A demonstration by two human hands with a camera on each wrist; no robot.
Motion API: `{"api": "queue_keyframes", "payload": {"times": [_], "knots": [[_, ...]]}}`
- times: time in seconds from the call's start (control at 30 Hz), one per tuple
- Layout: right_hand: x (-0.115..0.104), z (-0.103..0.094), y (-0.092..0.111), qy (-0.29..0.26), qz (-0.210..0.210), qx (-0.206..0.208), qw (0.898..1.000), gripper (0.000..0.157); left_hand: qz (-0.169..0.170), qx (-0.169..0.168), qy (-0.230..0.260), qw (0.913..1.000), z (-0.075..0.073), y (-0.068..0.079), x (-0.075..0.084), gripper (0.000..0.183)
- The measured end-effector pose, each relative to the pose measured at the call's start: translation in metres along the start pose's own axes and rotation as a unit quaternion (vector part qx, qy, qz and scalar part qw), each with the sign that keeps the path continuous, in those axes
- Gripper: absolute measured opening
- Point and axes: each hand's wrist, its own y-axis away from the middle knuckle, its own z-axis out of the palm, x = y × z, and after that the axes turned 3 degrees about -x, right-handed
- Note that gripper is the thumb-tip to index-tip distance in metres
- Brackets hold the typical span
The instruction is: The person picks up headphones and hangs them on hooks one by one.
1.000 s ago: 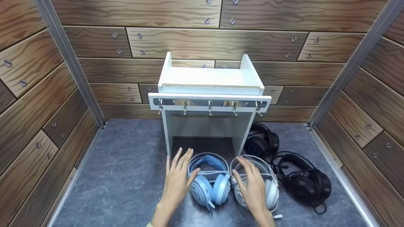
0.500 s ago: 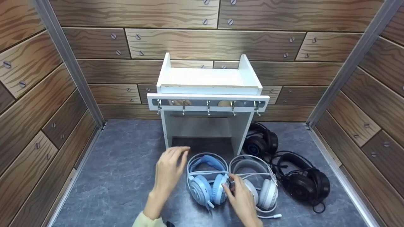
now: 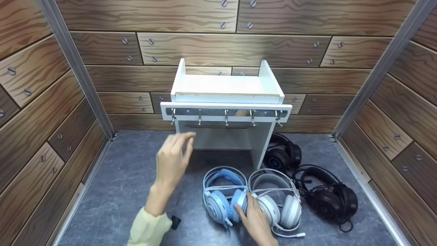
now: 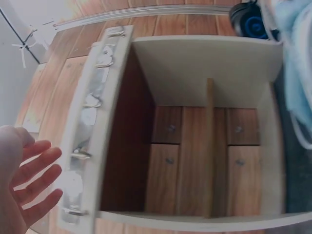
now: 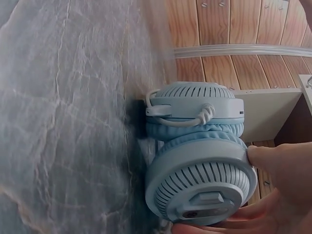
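Light-blue headphones (image 3: 216,206) lie on the grey floor, band toward the white shelf unit (image 3: 218,83). My right hand (image 3: 254,218) grips their right ear cup; in the right wrist view the thumb rests on the rim of the blue headphones (image 5: 200,168) and the other fingers reach around the cup's outer side. White headphones (image 3: 290,212) lie right beside that hand. My left hand (image 3: 172,157) is raised at the unit's left side, fingers loosely bent and holding nothing. The left wrist view has this left hand (image 4: 29,180) near the hook rail (image 4: 109,131).
The rail on the unit's front carries several metal hooks (image 3: 226,118). Two black headphones, one nearer (image 3: 327,205) and one farther back (image 3: 278,159), lie to the right of the unit. Wood-patterned walls (image 3: 218,48) enclose the floor on three sides.
Both hands were over the blue and white headphones. The left has moved up and left toward the rail; the right has moved left and taken hold of the blue headphones' ear cup.
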Motion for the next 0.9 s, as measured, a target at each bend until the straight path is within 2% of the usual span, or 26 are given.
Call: {"api": "queue_keyframes", "payload": {"times": [0.13, 0.27, 0.47, 0.6, 0.73, 0.9], "knots": [[0.002, 0.002, 0.0, -0.028, 0.013, -0.02, 0.999, 0.068, 0.009, 0.009, 0.003, 0.9999, -0.004, -0.028, 0.001, 0.02], [0.003, 0.004, 0.0, -0.044, 0.013, -0.021, 0.999, 0.066, 0.03, 0.008, 0.0, 0.9995, -0.003, -0.055, -0.001, 0.026], [0.003, 0.007, 0.004, -0.054, 0.01, -0.028, 0.998, 0.066, 0.036, -0.006, -0.038, 0.9986, 0.008, -0.081, -0.008, 0.042], [0.004, 0.008, 0.005, -0.053, 0.019, -0.046, 0.997, 0.068, 0.023, -0.037, -0.066, 0.9969, 0.021, -0.089, -0.016, 0.047], [0.006, 0.008, 0.006, -0.057, 0.021, -0.05, 0.997, 0.068, 0.01, -0.065, -0.086, 0.9941, 0.035, -0.091, -0.023, 0.047], [0.007, 0.008, 0.008, -0.071, 0.005, -0.056, 0.996, 0.068, 0.01, -0.07, -0.099, 0.9925, 0.047, -0.089, -0.031, 0.042]]}}
